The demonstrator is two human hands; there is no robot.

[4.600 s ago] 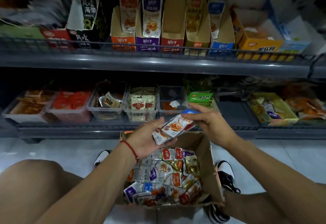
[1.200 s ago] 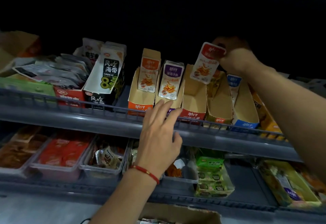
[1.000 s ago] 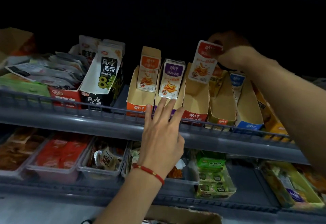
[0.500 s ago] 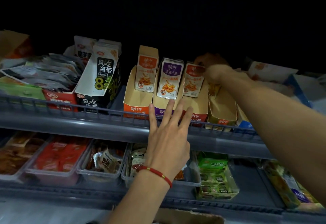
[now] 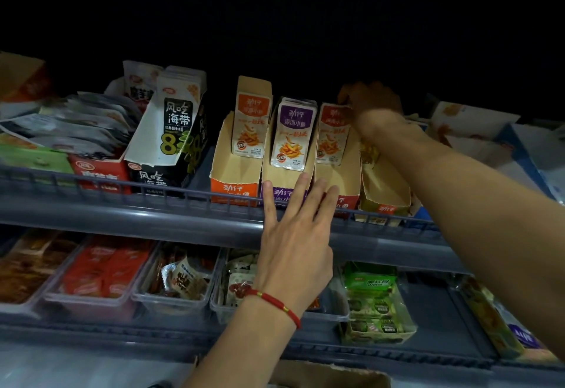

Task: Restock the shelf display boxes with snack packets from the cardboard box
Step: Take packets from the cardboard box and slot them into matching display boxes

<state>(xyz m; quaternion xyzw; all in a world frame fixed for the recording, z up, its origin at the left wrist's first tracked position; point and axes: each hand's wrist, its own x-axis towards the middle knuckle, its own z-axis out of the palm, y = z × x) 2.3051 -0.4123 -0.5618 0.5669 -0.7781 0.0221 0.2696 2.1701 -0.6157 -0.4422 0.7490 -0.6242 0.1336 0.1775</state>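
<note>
On the upper shelf stand an orange display box [image 5: 234, 185], a purple one [image 5: 282, 178], a red one [image 5: 345, 173] and a yellow one [image 5: 385, 192]. An orange packet [image 5: 252, 124] and a purple packet [image 5: 293, 133] lean upright in their boxes. My right hand [image 5: 371, 106], dim at the back of the shelf, holds the top of a red snack packet [image 5: 331, 133] standing in the red box. My left hand [image 5: 298, 234] is flat, its straight fingertips touching the fronts of the purple and red boxes. The cardboard box [image 5: 330, 372] shows only its rim at the bottom edge.
A grey rail [image 5: 122, 192] runs along the upper shelf's front. A black seaweed box [image 5: 171, 143] and loose silver packets [image 5: 76, 124] sit to the left. Clear bins [image 5: 101, 277] and a green box [image 5: 373, 305] fill the lower shelf. Blue and white cartons [image 5: 489, 143] stand at the right.
My right hand has brought the red packet down from above the boxes into the red display box. My left hand has slid right along the rail to the purple and red boxes.
</note>
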